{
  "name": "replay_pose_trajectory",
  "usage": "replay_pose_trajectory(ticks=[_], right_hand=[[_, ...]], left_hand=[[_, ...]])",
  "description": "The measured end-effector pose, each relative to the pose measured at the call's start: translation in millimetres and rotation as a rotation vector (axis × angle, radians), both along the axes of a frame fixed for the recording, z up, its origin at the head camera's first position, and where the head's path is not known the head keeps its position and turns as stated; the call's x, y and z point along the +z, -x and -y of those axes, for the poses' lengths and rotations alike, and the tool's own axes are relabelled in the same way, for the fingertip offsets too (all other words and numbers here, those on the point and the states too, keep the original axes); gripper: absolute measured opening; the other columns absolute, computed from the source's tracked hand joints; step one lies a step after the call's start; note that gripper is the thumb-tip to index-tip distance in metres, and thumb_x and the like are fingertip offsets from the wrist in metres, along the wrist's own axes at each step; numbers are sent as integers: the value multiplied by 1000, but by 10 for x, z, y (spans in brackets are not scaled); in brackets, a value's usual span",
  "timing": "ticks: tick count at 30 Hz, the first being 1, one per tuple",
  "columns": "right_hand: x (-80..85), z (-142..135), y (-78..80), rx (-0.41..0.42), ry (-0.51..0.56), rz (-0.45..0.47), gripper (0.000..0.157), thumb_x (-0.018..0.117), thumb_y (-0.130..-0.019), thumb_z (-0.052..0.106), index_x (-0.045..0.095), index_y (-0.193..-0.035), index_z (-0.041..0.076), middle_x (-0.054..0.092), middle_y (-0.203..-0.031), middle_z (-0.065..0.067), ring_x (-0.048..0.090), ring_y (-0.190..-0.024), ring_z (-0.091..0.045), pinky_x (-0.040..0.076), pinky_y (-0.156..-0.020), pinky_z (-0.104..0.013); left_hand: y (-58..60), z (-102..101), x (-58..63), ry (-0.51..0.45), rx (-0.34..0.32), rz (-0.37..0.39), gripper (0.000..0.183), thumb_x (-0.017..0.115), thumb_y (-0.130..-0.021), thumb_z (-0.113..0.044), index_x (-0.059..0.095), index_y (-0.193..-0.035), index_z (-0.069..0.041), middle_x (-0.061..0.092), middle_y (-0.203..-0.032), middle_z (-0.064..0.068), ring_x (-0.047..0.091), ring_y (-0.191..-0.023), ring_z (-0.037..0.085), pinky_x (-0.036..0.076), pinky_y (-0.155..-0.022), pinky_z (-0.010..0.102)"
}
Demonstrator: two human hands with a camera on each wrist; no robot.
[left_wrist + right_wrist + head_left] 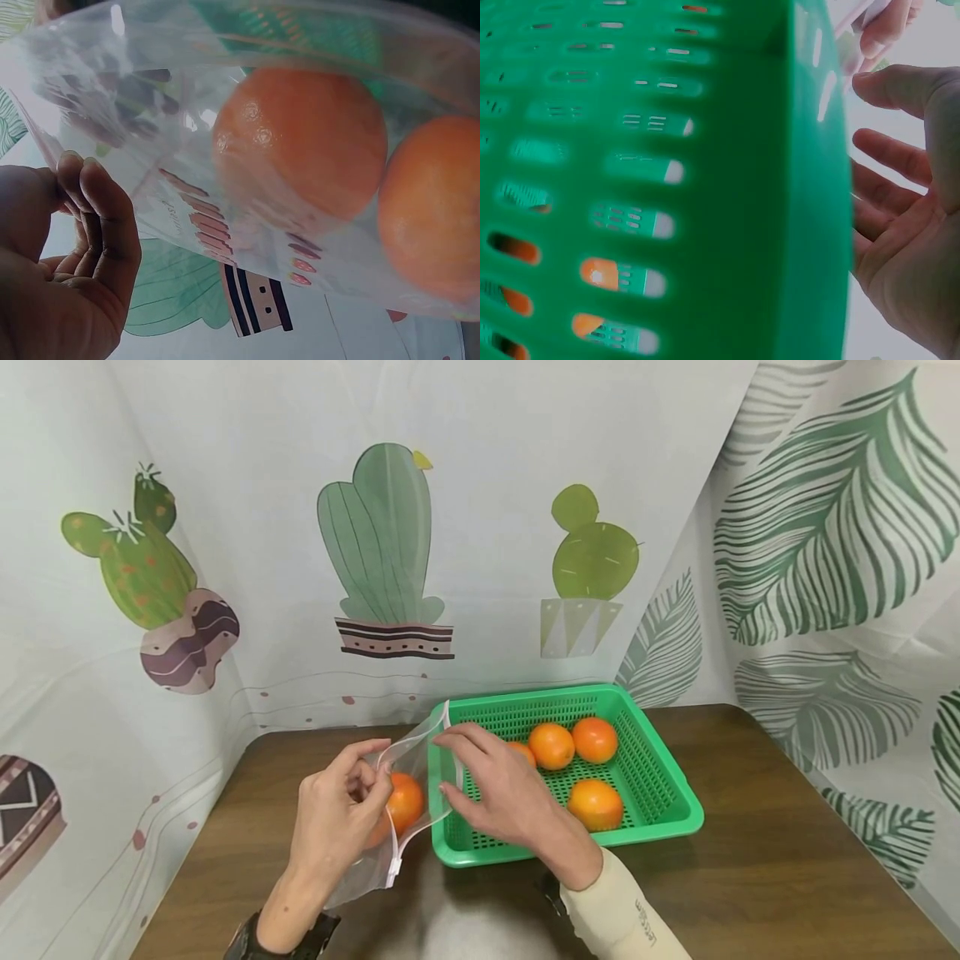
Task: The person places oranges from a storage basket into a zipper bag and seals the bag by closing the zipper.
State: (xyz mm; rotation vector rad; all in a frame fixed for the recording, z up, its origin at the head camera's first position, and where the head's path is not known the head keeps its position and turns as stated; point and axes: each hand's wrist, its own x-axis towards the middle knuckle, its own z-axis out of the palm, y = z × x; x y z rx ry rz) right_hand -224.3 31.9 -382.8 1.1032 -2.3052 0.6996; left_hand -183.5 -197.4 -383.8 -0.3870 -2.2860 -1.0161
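My left hand (pixel 333 810) pinches the edge of a clear slider-zip bag (pixel 360 881) between thumb and fingers. Two oranges lie inside the bag; the left wrist view shows one orange (pixel 300 146) beside another orange (pixel 435 210). The bag's mouth is spread apart, with its white slider (pixel 395 866) at the near end. My right hand (pixel 502 785) is over the left side of a green basket (pixel 671 777), fingers apart and slightly bent, close to the bag's far edge. Whether its fingertips touch the plastic is unclear. In the right wrist view, the basket partly hides that hand (pixel 915 217).
Several oranges sit in the basket: one orange (pixel 596 805) near the front, another orange (pixel 595 740) at the back, others partly behind my right hand. A brown wooden table (pixel 780 835) lies underneath. Cloth (pixel 495 527) printed with cacti and leaves hangs behind.
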Motion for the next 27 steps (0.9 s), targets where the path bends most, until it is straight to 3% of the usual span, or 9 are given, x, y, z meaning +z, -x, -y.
replay_pose_trajectory(ticks=[24,27], right_hand=[[25,-148,94,-66,-11,41,49,73,-88,25,59,-133,13,58,-130,2,59,-115,-13,52,-95,-30],[19,-163,110,-67,-8,40,49,74,-87,24,59,-133,13,58,-130,2,60,-108,-12,52,-92,-29]], left_hand=[[0,11,6,-3,4,-3,28,67,-89,-5,70,-116,-12,51,-59,-18,49,-48,0,39,-46,15],[2,12,5,-2,4,-3,28,67,-88,-4,70,-115,-12,51,-59,-18,49,-48,0,39,-46,15]])
